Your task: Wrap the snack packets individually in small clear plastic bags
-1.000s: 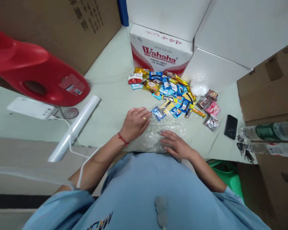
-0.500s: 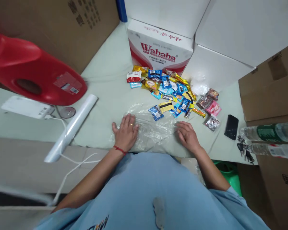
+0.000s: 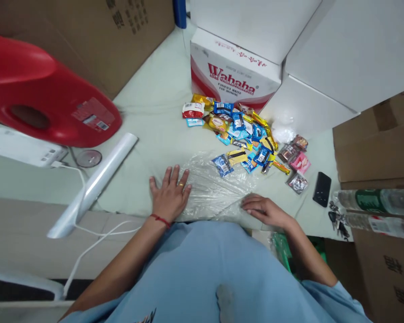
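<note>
A clear, crinkled plastic bag (image 3: 212, 190) lies flat near the table's front edge. My left hand (image 3: 170, 190), wearing a ring and a red cord bracelet, rests palm down on its left side with fingers spread. At the lower right edge of the bag lies my right hand (image 3: 264, 210), fingers loosely extended to the left and thumb lower; it grips nothing that I can see. Just beyond the bag is a pile of wrapped snacks (image 3: 244, 128). A blue snack packet (image 3: 222, 165) and a yellow packet (image 3: 237, 156) sit at the bag's far edge.
A Wahaba-style white and red carton (image 3: 234, 76) stands behind the snacks. On the left are a red jug (image 3: 54, 98), a white plastic roll (image 3: 94, 184) and a white power bank (image 3: 23, 146). A phone (image 3: 322, 189), keys (image 3: 338, 222) and bottles (image 3: 390, 202) lie right.
My right hand has moved down toward the table's front edge. My left hand has shifted slightly left with fingers more spread, and the bag looks more spread out. The view has shifted slightly.
</note>
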